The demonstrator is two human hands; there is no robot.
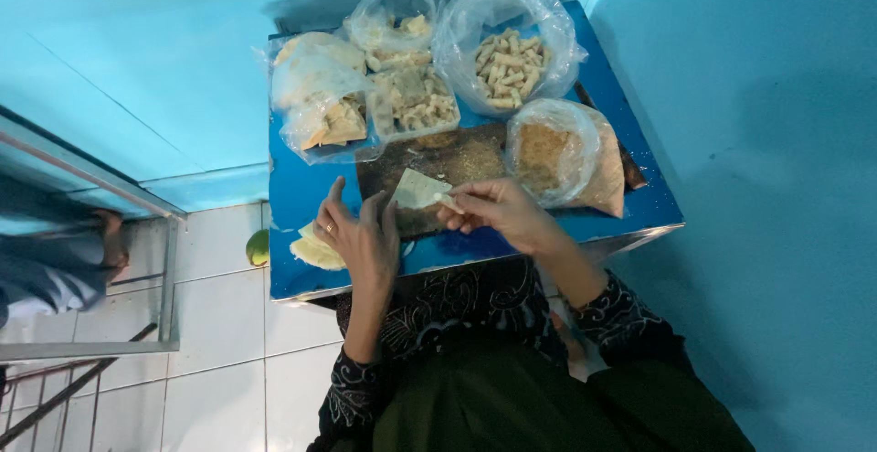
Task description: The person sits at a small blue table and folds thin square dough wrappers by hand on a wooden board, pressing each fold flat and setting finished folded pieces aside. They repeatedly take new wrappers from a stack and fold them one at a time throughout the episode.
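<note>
The left hand (364, 233) lay spread, fingers wide, on the near part of the blue worktop (301, 187), holding nothing (a ring showed on one finger), its fingertips reaching the edge of a thin pale wrapper sheet (418, 189). The right hand (498, 210) pinched a small pale piece (448, 202) between thumb and fingertips, right at the wrapper's near corner. The wrapper rested on a dark cutting board (457, 155) dusted with crumbs, in the middle of the worktop. Just left of the left hand sat a stack of pale wrappers (313, 249) near the worktop's front edge. Behind the board stood a bag of breadcrumbs (557, 155), a bag of rolled pieces (507, 59), a clear tray of filling (413, 100) and a bag of folded triangles (322, 95).
</note>
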